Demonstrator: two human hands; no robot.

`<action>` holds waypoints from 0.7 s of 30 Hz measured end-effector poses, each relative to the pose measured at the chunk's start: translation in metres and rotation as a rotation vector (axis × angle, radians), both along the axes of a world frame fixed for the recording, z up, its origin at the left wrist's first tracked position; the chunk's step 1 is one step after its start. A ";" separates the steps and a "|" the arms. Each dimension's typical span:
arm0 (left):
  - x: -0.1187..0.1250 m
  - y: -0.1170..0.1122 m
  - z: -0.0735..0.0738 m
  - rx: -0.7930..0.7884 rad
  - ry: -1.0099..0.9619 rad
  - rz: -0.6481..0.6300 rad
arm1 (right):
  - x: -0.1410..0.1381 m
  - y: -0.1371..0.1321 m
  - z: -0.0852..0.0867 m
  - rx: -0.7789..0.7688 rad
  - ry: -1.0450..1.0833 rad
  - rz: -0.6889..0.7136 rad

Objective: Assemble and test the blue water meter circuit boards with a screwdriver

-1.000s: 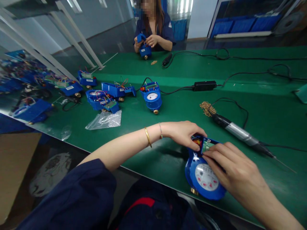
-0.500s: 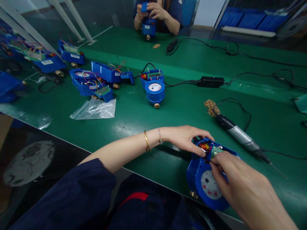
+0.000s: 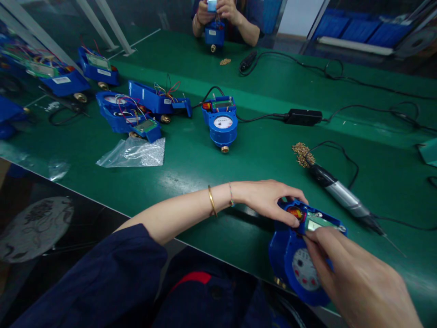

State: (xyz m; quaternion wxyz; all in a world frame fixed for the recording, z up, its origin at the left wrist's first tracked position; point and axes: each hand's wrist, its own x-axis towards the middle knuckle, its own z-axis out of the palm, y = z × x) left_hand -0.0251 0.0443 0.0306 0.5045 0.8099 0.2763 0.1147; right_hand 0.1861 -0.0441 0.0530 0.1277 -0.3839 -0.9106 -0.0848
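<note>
A blue water meter [image 3: 300, 255] with a round dial and a brass fitting sits tilted at the table's front edge. Its open upper compartment contains a green circuit board [image 3: 319, 221] with a small display, and an orange-red wrapped part [image 3: 295, 213]. My left hand [image 3: 273, 200] grips that compartment at its left end, thumb on the near wall and fingers over the far side. The fingers of my right hand [image 3: 355, 269] are pinched together at the near edge of the board, covering part of the dial. What lies between those fingertips is hidden.
An electric screwdriver [image 3: 344, 193] lies right of the meter, beside a pile of small brass screws [image 3: 303, 154]. Another meter [image 3: 222, 123] stands mid-table; several opened ones lie left near a plastic bag [image 3: 134, 152]. Across the table, a person's hands [image 3: 218, 11] hold a meter.
My right fingers have shifted slightly toward me, uncovering more of the circuit board and its display. My left hand keeps its grip. Across the table, the person's hands have risen a little.
</note>
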 end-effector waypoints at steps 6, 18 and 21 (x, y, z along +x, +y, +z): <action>-0.002 -0.005 0.006 -0.019 0.045 -0.024 | 0.005 0.002 0.003 0.061 0.086 0.148; -0.006 -0.009 -0.004 -0.038 -0.012 0.028 | 0.013 -0.003 -0.009 -0.068 0.012 0.134; -0.008 -0.012 -0.011 -0.130 -0.063 0.077 | 0.021 -0.003 -0.013 -0.038 0.082 0.206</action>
